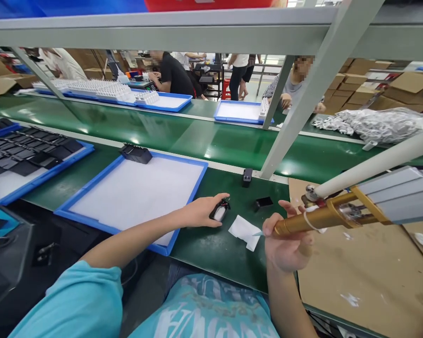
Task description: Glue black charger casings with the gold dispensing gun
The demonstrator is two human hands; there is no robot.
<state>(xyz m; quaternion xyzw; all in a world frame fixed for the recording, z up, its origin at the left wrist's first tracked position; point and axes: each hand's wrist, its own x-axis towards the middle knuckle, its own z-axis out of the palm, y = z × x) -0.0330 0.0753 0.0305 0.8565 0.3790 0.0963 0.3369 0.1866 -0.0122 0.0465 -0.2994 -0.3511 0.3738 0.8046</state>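
My left hand rests on the green table, fingers closed round a small black and white part. My right hand grips the brass-coloured nozzle of a dispensing tool that hangs from a white tube and a grey housing. The tool's fine tip points left toward a white piece of paper lying between my hands. Two small black parts lie on the table just beyond.
A blue-rimmed tray with a white liner lies left of my hands, a black part on its far edge. Another tray holds black parts. A brown board covers the table on the right. People work across the far conveyor.
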